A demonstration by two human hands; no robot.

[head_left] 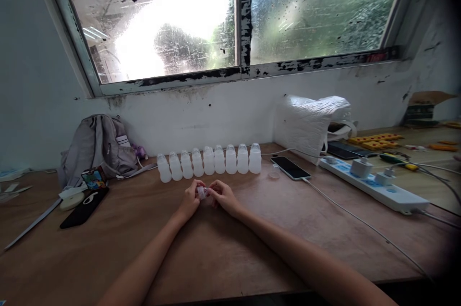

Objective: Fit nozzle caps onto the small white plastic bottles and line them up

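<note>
Fingers of my left hand [190, 200] and my right hand [224, 197] meet over the table, just in front of a row of bottles. Between them they grip a small whitish bottle collar [202, 192] with a ridged side; the fingers cover part of it. Several frosted white baby bottles [198, 164] stand upright side by side behind my hands, topped with clear domed caps. To the right of the row lies a clear round piece [273, 173], flat on the table.
A phone [291, 168] with a white cable lies right of the bottles, near a silvery insulated bag [302, 123] and a white power strip [374, 186]. On the left are a grey backpack [97, 147] and a black flat case [84, 207]. The brown tabletop [90, 258] runs beneath everything.
</note>
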